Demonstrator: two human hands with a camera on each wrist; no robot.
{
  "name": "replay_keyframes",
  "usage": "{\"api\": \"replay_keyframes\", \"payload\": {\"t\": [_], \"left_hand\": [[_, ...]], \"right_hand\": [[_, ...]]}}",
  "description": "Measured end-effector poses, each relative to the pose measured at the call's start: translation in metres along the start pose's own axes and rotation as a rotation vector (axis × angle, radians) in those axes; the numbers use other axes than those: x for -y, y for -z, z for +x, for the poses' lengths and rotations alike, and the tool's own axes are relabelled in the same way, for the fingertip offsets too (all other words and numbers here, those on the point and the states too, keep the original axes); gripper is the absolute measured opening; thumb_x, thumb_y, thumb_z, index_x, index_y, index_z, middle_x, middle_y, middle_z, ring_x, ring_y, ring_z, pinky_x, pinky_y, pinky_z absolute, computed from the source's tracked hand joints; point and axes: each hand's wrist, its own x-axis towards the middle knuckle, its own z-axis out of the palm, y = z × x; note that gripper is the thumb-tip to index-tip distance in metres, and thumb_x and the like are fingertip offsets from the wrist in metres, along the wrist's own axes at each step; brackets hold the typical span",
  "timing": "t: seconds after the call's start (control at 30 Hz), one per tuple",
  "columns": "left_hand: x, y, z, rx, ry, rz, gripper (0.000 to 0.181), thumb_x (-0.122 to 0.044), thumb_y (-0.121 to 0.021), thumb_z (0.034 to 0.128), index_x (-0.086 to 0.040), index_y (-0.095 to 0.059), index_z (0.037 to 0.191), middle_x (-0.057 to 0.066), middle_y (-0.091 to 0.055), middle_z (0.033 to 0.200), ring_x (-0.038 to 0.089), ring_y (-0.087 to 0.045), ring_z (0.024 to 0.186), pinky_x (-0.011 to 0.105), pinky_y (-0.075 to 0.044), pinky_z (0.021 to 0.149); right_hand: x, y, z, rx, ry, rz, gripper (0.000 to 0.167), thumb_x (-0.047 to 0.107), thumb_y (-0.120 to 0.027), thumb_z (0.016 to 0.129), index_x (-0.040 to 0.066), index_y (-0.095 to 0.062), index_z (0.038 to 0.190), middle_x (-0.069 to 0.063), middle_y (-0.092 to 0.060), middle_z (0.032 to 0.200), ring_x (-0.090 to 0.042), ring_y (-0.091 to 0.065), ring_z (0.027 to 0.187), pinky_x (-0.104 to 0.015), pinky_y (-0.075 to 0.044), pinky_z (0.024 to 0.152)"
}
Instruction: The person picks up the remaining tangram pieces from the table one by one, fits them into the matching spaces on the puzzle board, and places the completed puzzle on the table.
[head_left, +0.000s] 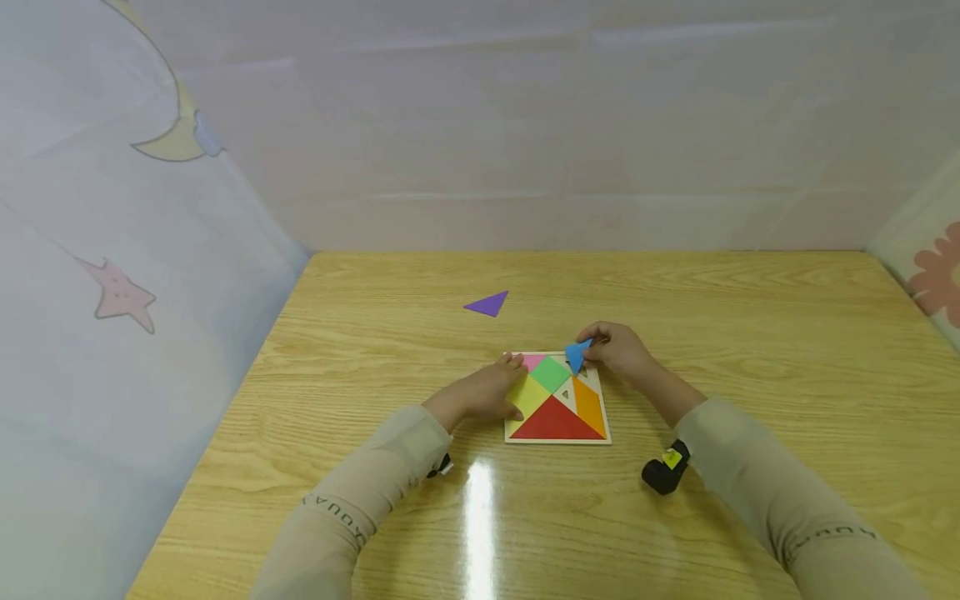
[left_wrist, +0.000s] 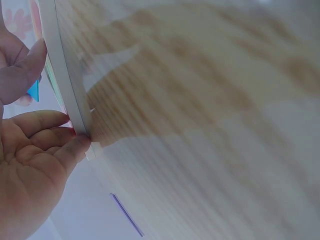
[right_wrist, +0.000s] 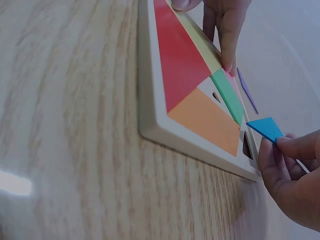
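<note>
A square wooden tangram board [head_left: 557, 442] lies on the table, holding red [head_left: 557, 419], yellow [head_left: 527, 395], green [head_left: 551, 375], pink [head_left: 533, 361] and orange [head_left: 588, 407] pieces. Two bare recesses with small cut-outs show in it. My left hand [head_left: 483, 392] rests across its left side, fingertips touching the far left corner and thumb on the yellow piece. Between thumb and fingers, my right hand [head_left: 622, 354] pinches a blue triangle piece [right_wrist: 267, 129], tilted above the far right corner. Part of the yellow and pink pieces is hidden under the left hand.
Beyond the board, a purple triangle piece [head_left: 489, 304] lies flat on the wooden table [head_left: 360, 333]. Pale cloth walls [head_left: 525, 150] stand behind the table and at both sides. A black wrist camera [head_left: 665, 471] hangs under the right sleeve.
</note>
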Motion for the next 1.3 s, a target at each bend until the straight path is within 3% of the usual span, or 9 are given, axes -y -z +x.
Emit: {"api": "replay_keyframes", "payload": {"t": [0.43,0.83,1.3], "left_hand": [[-0.001,0.001,-0.001,-0.007,-0.005,-0.014,0.073,-0.026,-0.063,0.0780,0.003,-0.026,0.133,0.016,-0.014,0.140,0.026,-0.008,0.129,0.030,-0.010,0.104],[-0.001,0.000,-0.002,-0.012,-0.010,-0.029,0.072,-0.026,-0.064,0.0779,0.003,-0.027,0.133,0.015,-0.015,0.141,0.026,-0.008,0.129,0.030,-0.011,0.104],[-0.001,0.001,-0.002,-0.007,0.002,-0.043,0.071,-0.026,-0.063,0.0783,0.001,-0.027,0.134,0.014,-0.014,0.141,0.025,-0.007,0.129,0.030,-0.011,0.104]], "right_hand": [[0.002,-0.006,-0.007,0.046,0.048,-0.106,0.020,-0.010,-0.052,0.079,-0.010,-0.050,0.099,-0.017,-0.049,0.083,-0.020,-0.051,0.068,-0.025,-0.049,0.063],[0.006,-0.011,-0.018,0.119,0.104,-0.125,0.015,-0.011,-0.051,0.078,-0.009,-0.051,0.093,-0.014,-0.047,0.079,-0.023,-0.051,0.067,-0.030,-0.050,0.063],[0.008,-0.017,-0.020,0.115,0.113,-0.302,0.014,-0.007,-0.053,0.077,-0.002,-0.055,0.090,-0.010,-0.049,0.077,-0.020,-0.047,0.066,-0.025,-0.045,0.056]]}}
